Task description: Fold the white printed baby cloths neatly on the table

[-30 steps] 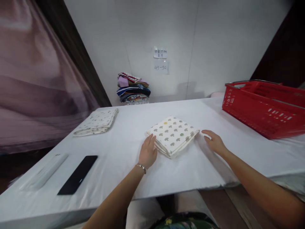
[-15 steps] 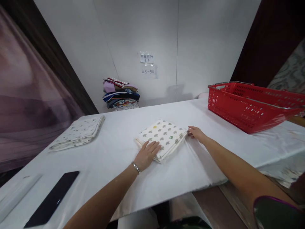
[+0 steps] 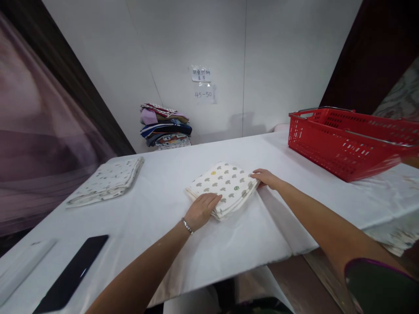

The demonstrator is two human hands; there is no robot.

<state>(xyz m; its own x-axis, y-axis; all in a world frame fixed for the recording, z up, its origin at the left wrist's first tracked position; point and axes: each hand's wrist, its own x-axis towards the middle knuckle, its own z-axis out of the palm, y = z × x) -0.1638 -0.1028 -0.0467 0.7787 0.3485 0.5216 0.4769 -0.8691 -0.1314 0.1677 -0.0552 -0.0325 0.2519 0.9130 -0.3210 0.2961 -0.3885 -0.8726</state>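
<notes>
A white folded cloth (image 3: pixel 225 183) printed with grey mushroom-like shapes, plus a yellow and a few green motifs, lies on the table in front of me. My left hand (image 3: pixel 201 211), a silver bracelet at its wrist, has its fingers together over the near left edge; the thumb is hidden. At the right corner, my right hand (image 3: pixel 266 178) pinches the layers, fingers on top and the underside out of sight. The stacked edges of the folds show along the near right side.
Another folded white cloth (image 3: pixel 108 181) lies at the left. Nearer are a dark flat object (image 3: pixel 73 272) and a pale flat object (image 3: pixel 28 266). A pile of folded clothes (image 3: pixel 166 126) stands by the wall. A red basket (image 3: pixel 343 148) sits at the right on the white-covered table (image 3: pixel 157 244).
My right hand has moved slightly left, with its fingers now over the cloth's corner. The left hand's fingers have drawn closer together at the near edge. The view has shifted slightly.
</notes>
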